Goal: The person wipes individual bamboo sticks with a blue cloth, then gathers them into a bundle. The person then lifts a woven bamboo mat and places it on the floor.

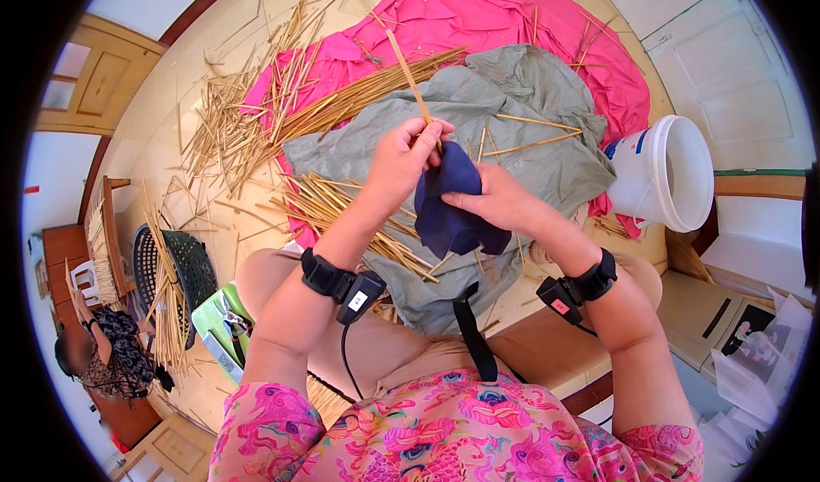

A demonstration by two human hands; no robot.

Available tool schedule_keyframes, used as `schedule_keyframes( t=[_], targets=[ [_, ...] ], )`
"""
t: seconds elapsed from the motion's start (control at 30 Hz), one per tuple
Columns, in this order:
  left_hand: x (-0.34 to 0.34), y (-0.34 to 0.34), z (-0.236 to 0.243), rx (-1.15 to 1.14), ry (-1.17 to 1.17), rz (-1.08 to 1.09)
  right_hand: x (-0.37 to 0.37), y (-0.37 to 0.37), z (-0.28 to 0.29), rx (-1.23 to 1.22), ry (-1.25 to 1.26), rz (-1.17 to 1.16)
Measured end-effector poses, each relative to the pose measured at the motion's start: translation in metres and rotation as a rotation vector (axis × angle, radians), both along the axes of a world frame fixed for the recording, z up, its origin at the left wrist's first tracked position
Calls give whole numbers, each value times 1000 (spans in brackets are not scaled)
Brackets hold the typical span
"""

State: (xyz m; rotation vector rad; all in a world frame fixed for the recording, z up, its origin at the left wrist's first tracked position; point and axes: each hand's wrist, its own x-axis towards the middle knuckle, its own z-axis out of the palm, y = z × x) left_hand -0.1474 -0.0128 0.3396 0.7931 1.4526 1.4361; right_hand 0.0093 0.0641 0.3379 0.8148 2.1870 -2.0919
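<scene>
My left hand (407, 159) pinches a long tan reed stalk (407, 72) between thumb and fingers, its far end pointing up and away. The stalk's near end runs down into a dark blue cloth (459, 226), which hides it. Closed on that cloth is my right hand (497, 198), thumb on top, just right of and below the left. Under both hands spreads a grey-green sheet (547, 97) with a few stalks across it. A bundle of long stalks (367, 96) lies beyond, and a shorter pile (367, 230) sits near my left forearm.
Pink fabric (487, 8) extends under the grey-green sheet. Loose stalks (243, 119) litter the floor at far left. A white bucket (636, 174) stands right; a dark green basket (192, 264) with stalks stands left, near a green case (220, 321). Another person (115, 345) is at far left.
</scene>
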Motion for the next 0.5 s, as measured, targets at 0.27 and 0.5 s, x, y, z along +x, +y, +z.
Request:
schedule_keyframes(
  t=[0.27, 0.5],
  targets=[
    [-29, 3, -3, -47, -12, 462, 1, -3, 0, 135, -67, 39],
    [-72, -7, -33, -71, -96, 597, 7, 0, -4, 382, -198, 112]
  ],
)
